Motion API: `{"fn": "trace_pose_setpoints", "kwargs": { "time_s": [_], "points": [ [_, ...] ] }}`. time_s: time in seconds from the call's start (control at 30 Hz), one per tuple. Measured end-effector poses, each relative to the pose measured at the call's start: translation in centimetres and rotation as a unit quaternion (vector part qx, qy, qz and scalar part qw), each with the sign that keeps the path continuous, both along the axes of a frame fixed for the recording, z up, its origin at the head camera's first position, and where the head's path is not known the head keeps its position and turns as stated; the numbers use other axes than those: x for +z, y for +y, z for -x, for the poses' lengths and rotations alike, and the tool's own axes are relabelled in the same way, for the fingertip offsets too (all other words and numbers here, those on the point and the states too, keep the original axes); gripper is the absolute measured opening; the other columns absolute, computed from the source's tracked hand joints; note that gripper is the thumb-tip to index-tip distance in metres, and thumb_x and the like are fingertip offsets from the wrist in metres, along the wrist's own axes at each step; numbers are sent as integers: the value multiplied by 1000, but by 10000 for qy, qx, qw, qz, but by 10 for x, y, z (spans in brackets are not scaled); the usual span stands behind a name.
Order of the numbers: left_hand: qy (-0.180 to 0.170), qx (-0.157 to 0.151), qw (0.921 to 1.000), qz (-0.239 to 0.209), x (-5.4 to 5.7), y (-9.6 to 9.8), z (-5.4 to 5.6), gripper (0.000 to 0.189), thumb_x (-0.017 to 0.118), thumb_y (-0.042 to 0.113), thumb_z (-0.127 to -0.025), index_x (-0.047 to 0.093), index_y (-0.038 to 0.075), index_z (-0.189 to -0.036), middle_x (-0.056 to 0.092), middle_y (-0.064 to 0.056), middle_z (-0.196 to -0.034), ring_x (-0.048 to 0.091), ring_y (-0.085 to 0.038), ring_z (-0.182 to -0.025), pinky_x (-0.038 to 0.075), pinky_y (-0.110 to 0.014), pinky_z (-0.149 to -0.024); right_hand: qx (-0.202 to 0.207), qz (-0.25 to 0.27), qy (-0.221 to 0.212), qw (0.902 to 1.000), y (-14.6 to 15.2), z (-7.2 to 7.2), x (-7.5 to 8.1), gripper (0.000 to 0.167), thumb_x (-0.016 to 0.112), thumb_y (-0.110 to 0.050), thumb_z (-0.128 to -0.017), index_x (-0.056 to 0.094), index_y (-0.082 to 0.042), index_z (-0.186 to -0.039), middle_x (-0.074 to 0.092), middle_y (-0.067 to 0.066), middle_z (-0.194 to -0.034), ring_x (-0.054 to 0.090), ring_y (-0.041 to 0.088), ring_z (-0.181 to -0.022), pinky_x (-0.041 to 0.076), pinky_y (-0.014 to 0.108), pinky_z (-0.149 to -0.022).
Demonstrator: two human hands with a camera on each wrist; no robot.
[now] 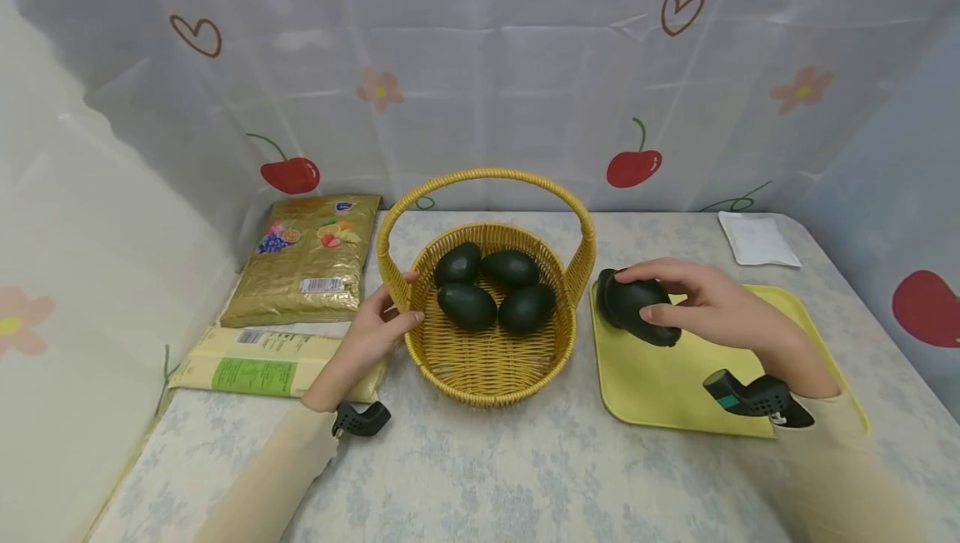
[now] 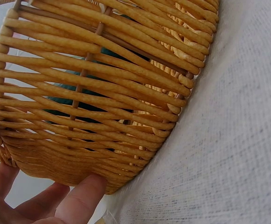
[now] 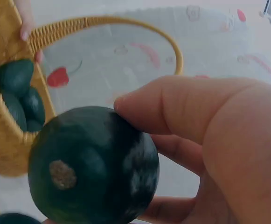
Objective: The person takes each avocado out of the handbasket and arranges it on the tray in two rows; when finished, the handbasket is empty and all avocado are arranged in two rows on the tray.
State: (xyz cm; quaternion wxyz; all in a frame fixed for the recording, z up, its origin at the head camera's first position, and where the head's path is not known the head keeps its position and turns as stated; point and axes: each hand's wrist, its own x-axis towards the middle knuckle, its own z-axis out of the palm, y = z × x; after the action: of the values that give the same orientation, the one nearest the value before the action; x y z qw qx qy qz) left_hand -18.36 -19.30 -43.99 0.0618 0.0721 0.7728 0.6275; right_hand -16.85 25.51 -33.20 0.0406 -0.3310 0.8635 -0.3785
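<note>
The avocado (image 1: 639, 306) is pinched in the right hand (image 1: 708, 301), over the tray (image 1: 705, 385) and by another avocado (image 1: 603, 301) (hard to see if they touch), while the left hand (image 1: 371, 335) grips the basket (image 1: 487, 398) of four avocados (image 1: 467, 307), I think so it won't slide.

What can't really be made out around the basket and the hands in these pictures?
Head view: the dark green thing on the yellow tray, mostly hidden by the avocado in the right hand.
Head view: the packet's print, too small to read.
Left wrist view: the avocados inside, masked by the weave of the basket.
Right wrist view: a dark green shape, cut off by the bottom edge.
</note>
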Motion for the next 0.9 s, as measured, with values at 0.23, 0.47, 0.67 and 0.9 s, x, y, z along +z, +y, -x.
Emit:
{"fn": "trace_pose_setpoints", "kwargs": {
  "time_s": [0.23,0.47,0.67,0.9],
  "points": [
    [-15,-10,10000,-67,-1,0,0,63,65,7,-94,44,13,-154,52,-25,-147,63,-33,-117,57,-25,-81,-758,-75,-514,9958,33,16,-16,41,64,-8,-98,61,-11,-139,55,-30,-127,69,1,-94,54,22,-77],
    [52,-40,9999,-154,-2,0,-1,63,64,6,-94,44,11,-154,50,-26,-148,61,-40,-122,57,-24,-82,-1268,-36,-837,9884,57,25,-30,41,62,-12,-100,56,-5,-141,48,-30,-125,67,-6,-92,56,23,-73],
    [38,-47,9999,-134,-3,1,-1,63,64,6,-95,43,11,-154,50,-27,-148,59,-44,-125,56,-24,-82,-1546,-28,-898,9839,73,28,-44,42,61,-13,-102,54,-2,-141,43,-33,-124,61,-13,-95,57,22,-72],
    [34,0,10000,-85,-2,1,0,63,64,7,-94,44,13,-154,51,-25,-147,60,-41,-124,56,-25,-82,-1922,-232,-1038,9756,83,36,-57,46,61,-24,-103,52,-5,-144,46,-24,-130,57,-13,-93,54,25,-71]
  ]
}}
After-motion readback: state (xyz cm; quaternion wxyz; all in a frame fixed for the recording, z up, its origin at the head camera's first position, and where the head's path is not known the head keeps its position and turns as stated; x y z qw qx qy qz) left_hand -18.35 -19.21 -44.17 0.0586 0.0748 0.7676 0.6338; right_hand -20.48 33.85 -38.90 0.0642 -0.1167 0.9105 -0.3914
